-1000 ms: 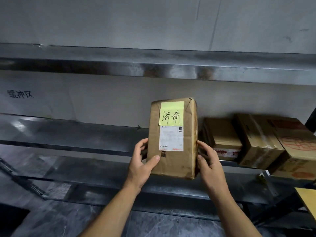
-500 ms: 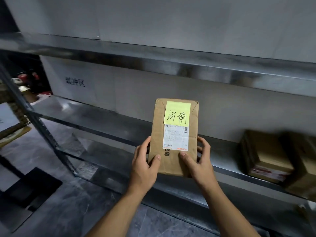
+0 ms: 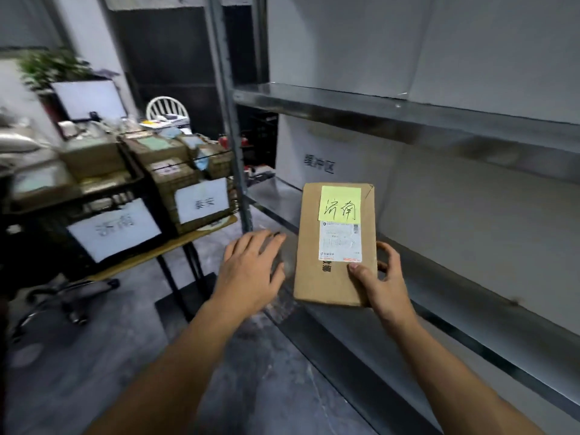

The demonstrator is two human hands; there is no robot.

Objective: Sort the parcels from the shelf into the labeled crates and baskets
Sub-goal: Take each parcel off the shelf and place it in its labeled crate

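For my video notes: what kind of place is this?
Probably a small parcel sorting depot: grey metal shelving, dark crates with white paper signs holding brown cardboard boxes, and a brown cardboard parcel with a yellow note in the right hand.

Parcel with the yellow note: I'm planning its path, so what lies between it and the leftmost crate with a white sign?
Head view: the open left hand and the shelf's upright post sit between the parcel and that crate.

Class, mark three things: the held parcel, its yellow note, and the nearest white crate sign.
parcel (image 3: 323, 285): head view, bare cardboard below its label.
yellow note (image 3: 340, 203): head view, middle of the note.
white crate sign (image 3: 114, 229): head view, centre of the sheet.
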